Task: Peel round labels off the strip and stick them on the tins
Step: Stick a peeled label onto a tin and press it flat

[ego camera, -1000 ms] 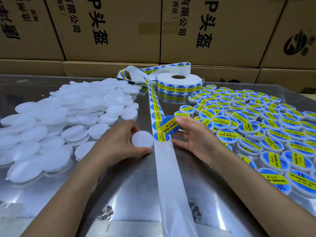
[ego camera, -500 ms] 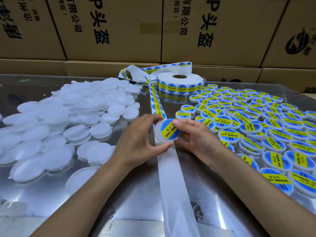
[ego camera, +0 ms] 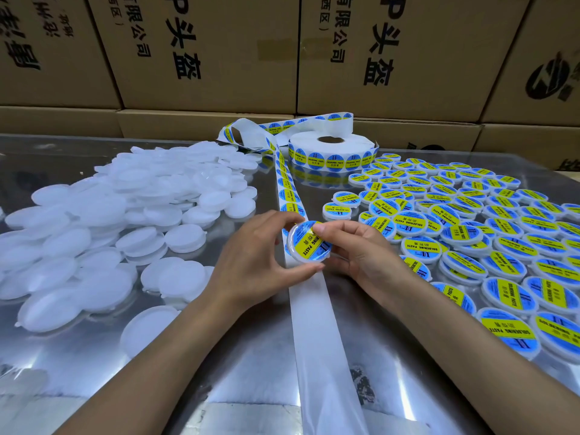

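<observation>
Cardboard boxes point(ego camera: 204, 51) with Chinese print stand beyond both hands; on the table point(ego camera: 251, 372), plain tins point(ego camera: 94, 221) lie left of the left hand point(ego camera: 251, 262), labelled tins point(ego camera: 470, 233) right of the right hand point(ego camera: 361, 246); both hands grip one tin point(ego camera: 309, 243) over the strip point(ego camera: 314, 309), its label point(ego camera: 314, 241) reading "SOLDERING PASTE".

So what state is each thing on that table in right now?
Held tin: labelled, gripped by both hands.
Left hand: grips the tin's rim.
Right hand: presses the label.
Roll: partly unwound.
Strip: near end bare.
White tins: unlabelled, heaped.
Labelled tins: finished.
</observation>
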